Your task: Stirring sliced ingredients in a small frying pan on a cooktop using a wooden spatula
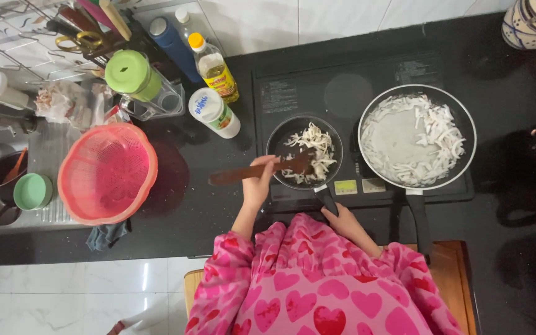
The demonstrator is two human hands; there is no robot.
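Spatula [262,169] lies crosswise, blade (right end) in small pan [304,152].

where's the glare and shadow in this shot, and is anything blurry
Head view: soft glare on the white wall tiles and the floor tiles; the black counter at right is lost in shadow; the small pan and wooden spatula look sharp.

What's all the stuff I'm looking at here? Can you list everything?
Small pan: one, black, left cooktop zone, holding white strips.
Large pan: one, grey inside, right zone, white strips round its edge.
Spatula: one, brown wood, tip in small pan.
Colander: one, pink, by sink.
Oil bottle: one, yellow, behind cooktop.
White jar: one, beside oil.
Green-lidded jug: one, counter back.
Cup: one, green, sink edge.
Left hand: grips spatula.
Right hand: on small pan's handle.
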